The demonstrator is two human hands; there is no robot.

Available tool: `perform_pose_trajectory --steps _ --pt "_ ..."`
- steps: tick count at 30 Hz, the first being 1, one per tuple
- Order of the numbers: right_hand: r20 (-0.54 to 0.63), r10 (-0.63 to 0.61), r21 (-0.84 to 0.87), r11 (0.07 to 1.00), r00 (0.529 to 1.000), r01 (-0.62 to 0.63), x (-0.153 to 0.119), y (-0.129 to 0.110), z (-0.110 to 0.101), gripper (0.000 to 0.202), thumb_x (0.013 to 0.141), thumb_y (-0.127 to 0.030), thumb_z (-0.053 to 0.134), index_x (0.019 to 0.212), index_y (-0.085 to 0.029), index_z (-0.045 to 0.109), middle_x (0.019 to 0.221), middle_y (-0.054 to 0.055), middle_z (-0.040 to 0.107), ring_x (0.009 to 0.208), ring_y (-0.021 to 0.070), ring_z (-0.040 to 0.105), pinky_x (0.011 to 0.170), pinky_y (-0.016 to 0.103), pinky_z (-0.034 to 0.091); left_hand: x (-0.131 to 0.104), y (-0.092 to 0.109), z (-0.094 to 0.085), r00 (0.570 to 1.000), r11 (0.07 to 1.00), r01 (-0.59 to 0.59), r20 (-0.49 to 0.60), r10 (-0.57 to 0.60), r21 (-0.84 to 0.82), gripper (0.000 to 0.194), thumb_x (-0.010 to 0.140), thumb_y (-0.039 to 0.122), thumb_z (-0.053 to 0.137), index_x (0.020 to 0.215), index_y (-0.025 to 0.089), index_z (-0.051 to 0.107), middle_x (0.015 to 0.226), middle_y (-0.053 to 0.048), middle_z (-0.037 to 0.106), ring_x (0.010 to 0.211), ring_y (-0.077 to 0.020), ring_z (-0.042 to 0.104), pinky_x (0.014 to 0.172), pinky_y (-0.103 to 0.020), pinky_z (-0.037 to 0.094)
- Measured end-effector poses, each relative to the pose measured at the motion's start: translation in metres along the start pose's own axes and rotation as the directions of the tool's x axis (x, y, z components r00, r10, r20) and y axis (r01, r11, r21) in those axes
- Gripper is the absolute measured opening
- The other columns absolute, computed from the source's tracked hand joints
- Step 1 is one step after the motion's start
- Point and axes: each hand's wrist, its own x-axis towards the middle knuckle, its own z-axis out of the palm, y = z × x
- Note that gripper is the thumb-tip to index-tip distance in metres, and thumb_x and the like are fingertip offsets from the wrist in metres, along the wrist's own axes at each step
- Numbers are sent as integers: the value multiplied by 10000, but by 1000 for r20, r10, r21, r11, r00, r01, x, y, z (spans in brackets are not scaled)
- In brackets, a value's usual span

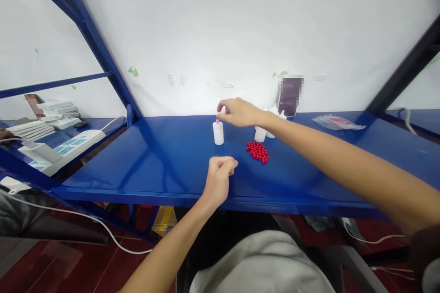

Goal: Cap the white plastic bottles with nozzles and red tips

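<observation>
Blue metal surface (165, 165) set against a white wall, seen from above and behind the hands. Right hand (240, 112) reaches forward across the surface; its grip is pinched together at the fingertips (220, 106) right above the pink tip of a small white bottle (218, 132), which stands upright near the middle of the surface. Whether the fingertips actually touch the tip cannot be told. Left hand (220, 176) rests closer to the front edge, grip curled shut in a loose fist with thumb against forefinger; whether anything lies inside it cannot be seen. A heap of small red beads (257, 152) lies on the surface just right of the bottle, between the two hands and clear of both. Behind the right wrist stand two more white bottles (260, 134), partly hidden by the forearm. A dark phone (290, 96) leans against the wall behind them. Further right, a clear plastic bag (337, 122) lies flat. On the neighbouring surface to the left: a white power strip (65, 146) and a stack of white boxes (58, 112).
</observation>
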Motion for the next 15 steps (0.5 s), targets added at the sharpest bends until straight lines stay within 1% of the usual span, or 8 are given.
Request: perform_pose_trajectory --steps 2,4,6,7,9,10,12,15 --pt "-10 29 -37 999 1000 -29 -11 7 -14 323 909 -385 546 1092 -154 678 1028 117 716 888 230 626 745 330 433 1 2 0 999 999 -13 35 11 43 389 785 248 494 519 194 216 566 33 211 571 -102 225 555 -295 196" --pt "-34 69 -99 992 997 -73 -26 20 -29 304 906 -374 543 1051 -153 693 996 115 723 878 235 634 745 335 435 2 5 -2 997 989 6 81 -18 145 385 822 272 469 513 191 255 553 33 239 561 -102 255 553 -286 214" --pt "-46 108 -159 981 993 -114 -45 36 -39 310 908 -372 530 1047 -150 693 949 111 727 861 242 643 726 338 439 7 10 -8 991 956 19 119 -56 294 365 883 330 456 556 180 400 524 41 321 526 -99 315 533 -265 241" --pt "-42 129 -185 973 991 -134 -54 44 -41 326 909 -381 526 1064 -145 688 927 112 727 855 248 648 714 339 440 11 13 -12 989 928 13 129 -66 372 329 904 363 457 638 175 496 523 45 392 506 -99 360 521 -252 263" --pt "-13 172 -220 961 985 -170 -69 57 -41 374 912 -403 520 1121 -130 666 894 115 727 845 259 660 702 340 447 22 18 -22 988 876 15 127 -87 482 233 906 390 476 856 187 577 574 48 548 448 -98 435 493 -233 315" --pt "5 196 -221 957 981 -190 -75 62 -38 398 913 -412 519 1151 -121 651 882 116 729 837 262 667 702 340 452 29 20 -28 986 844 8 134 -95 536 232 902 395 484 878 188 584 649 35 613 427 -92 459 481 -233 336" --pt "48 248 -184 954 967 -236 -82 67 -31 422 915 -412 519 1191 -109 621 835 107 733 798 256 681 704 337 466 43 23 -37 988 781 -8 125 -90 625 281 904 391 453 789 177 593 640 19 621 444 -107 535 516 -238 402" --pt "115 293 -78 955 949 -286 -82 67 -19 382 916 -369 520 1174 -104 616 675 68 713 683 228 686 687 322 482 56 22 -47 990 745 13 97 -104 667 311 883 341 412 710 171 607 619 -11 637 564 -154 631 591 -251 454"
